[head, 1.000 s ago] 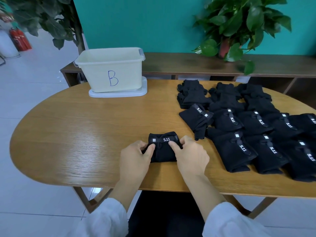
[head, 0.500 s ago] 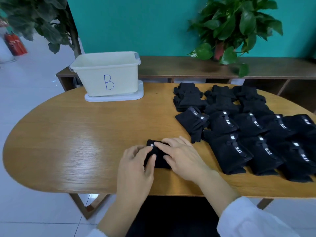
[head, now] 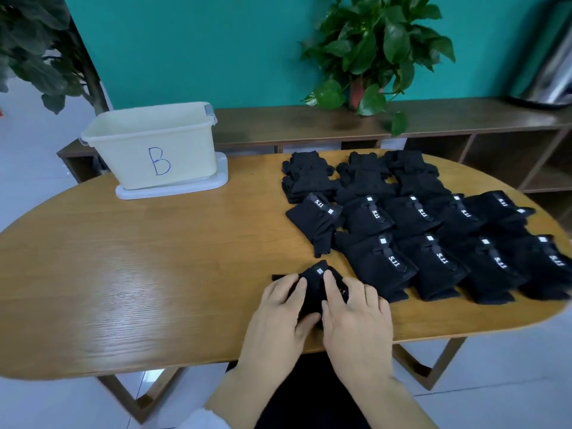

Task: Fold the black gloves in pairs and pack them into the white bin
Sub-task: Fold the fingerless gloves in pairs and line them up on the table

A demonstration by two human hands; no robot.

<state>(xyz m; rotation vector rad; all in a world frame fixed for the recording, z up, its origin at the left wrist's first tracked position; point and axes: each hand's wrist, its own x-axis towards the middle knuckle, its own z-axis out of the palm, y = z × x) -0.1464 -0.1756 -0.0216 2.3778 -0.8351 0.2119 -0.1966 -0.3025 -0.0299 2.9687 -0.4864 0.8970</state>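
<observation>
left hand (head: 280, 317), right hand (head: 356, 314), fingers flat, side by side

Table (head: 130, 274): wood veneer, visible grain, smooth with a soft sheen catching light; white bin (head: 151, 147): cream plastic, smooth, faintly glossy, on a white plastic lid (head: 216, 181); black gloves (head: 433, 243): matt knitted-looking cloth, with white printed tabs; sideboard (head: 309, 122): dark wood, matt; floor (head: 28, 168): pale, glossy tiles.
</observation>
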